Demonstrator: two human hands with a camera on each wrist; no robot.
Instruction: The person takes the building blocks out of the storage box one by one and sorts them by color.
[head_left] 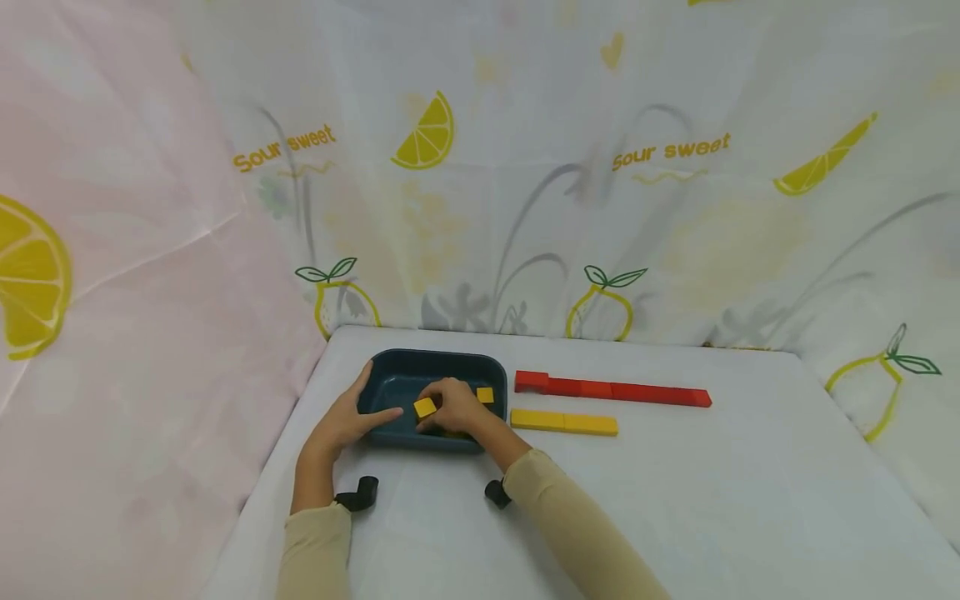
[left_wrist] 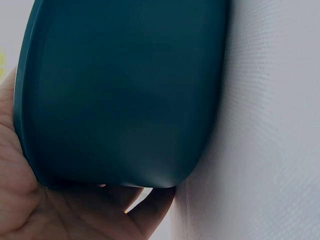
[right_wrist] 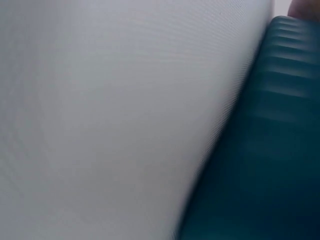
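A dark teal tray [head_left: 397,387] sits on the white table. My left hand [head_left: 341,425] holds its left end, the thumb reaching over the rim; in the left wrist view the fingers wrap under the tray's end wall [left_wrist: 130,100]. Inside the tray, my right hand [head_left: 459,407] pinches a yellow block [head_left: 425,407] at its fingertips. Another yellow block [head_left: 485,395] shows behind that hand, and more yellow is partly hidden beneath it. The right wrist view catches only the tray's outer side [right_wrist: 270,150] and tablecloth.
To the right of the tray runs a line of red blocks [head_left: 630,392], its left end block standing higher. A shorter yellow row [head_left: 564,422] lies in front of it. Printed cloth [head_left: 495,208] hangs behind the table [head_left: 712,500].
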